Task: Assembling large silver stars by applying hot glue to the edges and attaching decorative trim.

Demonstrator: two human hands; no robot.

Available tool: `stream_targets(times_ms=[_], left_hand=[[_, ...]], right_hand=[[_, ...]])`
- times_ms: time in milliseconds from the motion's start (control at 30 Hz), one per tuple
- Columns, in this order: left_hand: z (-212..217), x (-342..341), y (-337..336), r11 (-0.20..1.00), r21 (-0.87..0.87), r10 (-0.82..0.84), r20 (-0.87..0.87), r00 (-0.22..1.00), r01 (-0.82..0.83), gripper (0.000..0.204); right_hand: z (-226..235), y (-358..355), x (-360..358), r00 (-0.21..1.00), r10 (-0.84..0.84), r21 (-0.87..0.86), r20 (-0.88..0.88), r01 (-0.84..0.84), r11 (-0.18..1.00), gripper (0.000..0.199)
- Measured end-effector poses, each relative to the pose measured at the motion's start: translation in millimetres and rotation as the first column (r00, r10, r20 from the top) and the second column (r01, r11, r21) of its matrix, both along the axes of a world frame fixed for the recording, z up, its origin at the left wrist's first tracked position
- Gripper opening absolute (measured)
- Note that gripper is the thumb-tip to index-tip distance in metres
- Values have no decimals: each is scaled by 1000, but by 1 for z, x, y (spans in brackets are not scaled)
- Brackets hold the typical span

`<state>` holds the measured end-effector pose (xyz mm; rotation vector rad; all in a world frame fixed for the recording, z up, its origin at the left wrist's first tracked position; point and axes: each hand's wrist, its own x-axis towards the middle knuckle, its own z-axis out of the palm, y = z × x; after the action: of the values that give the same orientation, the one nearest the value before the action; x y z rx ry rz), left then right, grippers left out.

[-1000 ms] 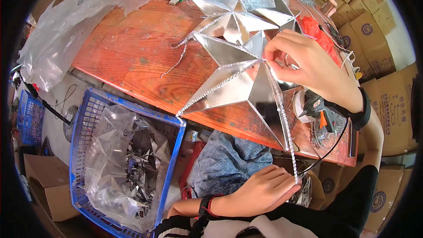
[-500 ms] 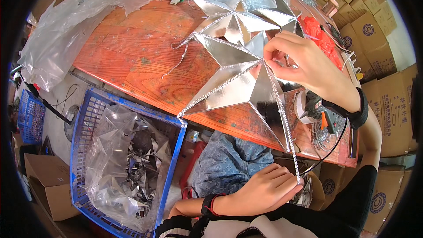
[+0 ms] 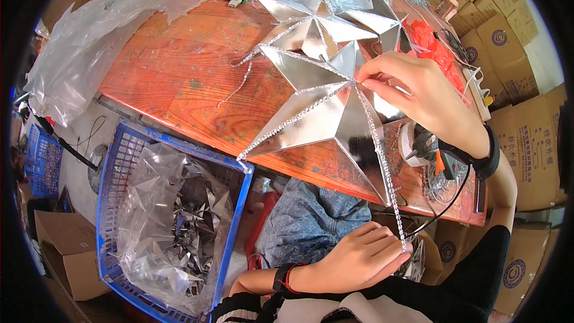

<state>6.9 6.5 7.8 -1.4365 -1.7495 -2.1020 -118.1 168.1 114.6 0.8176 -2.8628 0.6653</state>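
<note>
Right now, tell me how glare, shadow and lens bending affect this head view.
Head view: bright glare on the facets of the silver foil star washes out its creases; the orange table edge curves near the black fisheye rim; the right hand and left hand look sharp, no motion blur; the blue basket below lies in dimmer light.

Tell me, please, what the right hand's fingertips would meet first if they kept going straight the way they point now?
The right hand points left across the big silver star, pinching at its centre ridge, so it would probably meet that star's foil faces first, though depth is hard to judge.
</note>
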Motion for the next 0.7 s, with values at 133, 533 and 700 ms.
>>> stream_targets(times_ms=[133,533,700], left_hand=[[1,0,0,1000,5,-3,5,1000,3,11],[-1,0,-3,998,-44,-36,27,999,37,12],[-1,1,-3,998,-53,-39,25,999,40,13]], right_hand=[[-3,4,1,996,56,24,-67,-54,998,12],[-8,8,6,994,72,29,-83,-70,997,16],[-12,11,7,981,114,47,-154,-108,993,18]])
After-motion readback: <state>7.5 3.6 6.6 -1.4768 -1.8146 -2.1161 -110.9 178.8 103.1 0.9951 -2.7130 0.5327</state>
